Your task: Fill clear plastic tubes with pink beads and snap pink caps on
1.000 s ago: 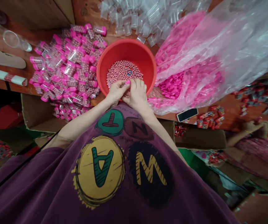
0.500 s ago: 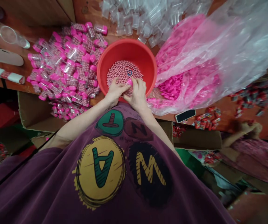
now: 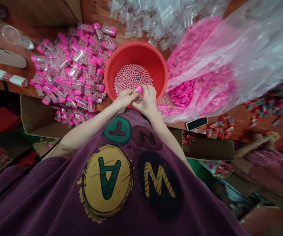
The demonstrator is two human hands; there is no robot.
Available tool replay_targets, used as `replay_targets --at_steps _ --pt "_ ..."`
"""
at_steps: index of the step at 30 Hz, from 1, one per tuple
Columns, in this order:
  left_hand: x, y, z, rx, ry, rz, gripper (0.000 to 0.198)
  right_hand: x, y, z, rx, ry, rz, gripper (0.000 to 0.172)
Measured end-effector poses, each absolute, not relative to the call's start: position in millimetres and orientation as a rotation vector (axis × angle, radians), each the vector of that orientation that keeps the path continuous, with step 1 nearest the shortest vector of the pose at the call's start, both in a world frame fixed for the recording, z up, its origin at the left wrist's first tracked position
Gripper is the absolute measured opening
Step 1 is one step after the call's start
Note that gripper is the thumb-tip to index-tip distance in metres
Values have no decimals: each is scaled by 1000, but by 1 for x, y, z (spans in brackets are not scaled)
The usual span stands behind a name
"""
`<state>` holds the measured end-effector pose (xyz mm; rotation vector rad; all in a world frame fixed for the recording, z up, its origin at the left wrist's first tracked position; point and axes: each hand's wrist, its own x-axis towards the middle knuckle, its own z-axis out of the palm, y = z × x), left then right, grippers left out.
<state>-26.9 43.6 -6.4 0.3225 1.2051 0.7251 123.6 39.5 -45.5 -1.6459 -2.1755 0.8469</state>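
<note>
A red bowl (image 3: 141, 52) stands on the wooden table, and small pink balls (image 3: 131, 76) lie in its bottom. My left hand (image 3: 123, 99) and my right hand (image 3: 146, 101) meet at the bowl's near rim. Together they pinch a small clear tube with a pink cap (image 3: 139, 89), fingers closed round it. To the left of the bowl lies a heap of capped, filled tubes (image 3: 75, 72).
Empty clear tubes (image 3: 151, 16) are piled behind the bowl. A plastic bag of loose pink caps (image 3: 200, 75) lies to the right. A phone (image 3: 197, 124) rests near the table's edge, red packets (image 3: 220, 126) beside it. Another person's hand (image 3: 264, 137) is at far right. Cardboard boxes (image 3: 33, 114) stand below.
Both hands stay together at the bowl's near rim; the pink-capped tube has shifted slightly between the fingers. The view has moved a little.
</note>
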Motion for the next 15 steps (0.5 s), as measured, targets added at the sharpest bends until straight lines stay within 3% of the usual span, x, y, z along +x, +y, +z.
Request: replay_targets --at_steps 5,7,10,11,13,15 --pt "-22 38 -10 254 1234 724 29 123 38 -47 -1662 -2209 893 73" --pt "-24 35 -17 270 1269 702 25 124 33 -54 -1610 -2193 1030 75" --pt "-42 33 -35 376 1403 779 5 130 28 -77 -1520 -2030 1326 87" --pt "-53 35 -41 422 1466 837 13 132 30 -86 -1531 -1952 1384 88" --pt "-84 42 -50 500 1593 964 37 132 38 -104 -1606 -1844 1371 74" --pt "-117 52 -54 533 1693 1067 55 123 53 -115 -1649 -1873 1286 45"
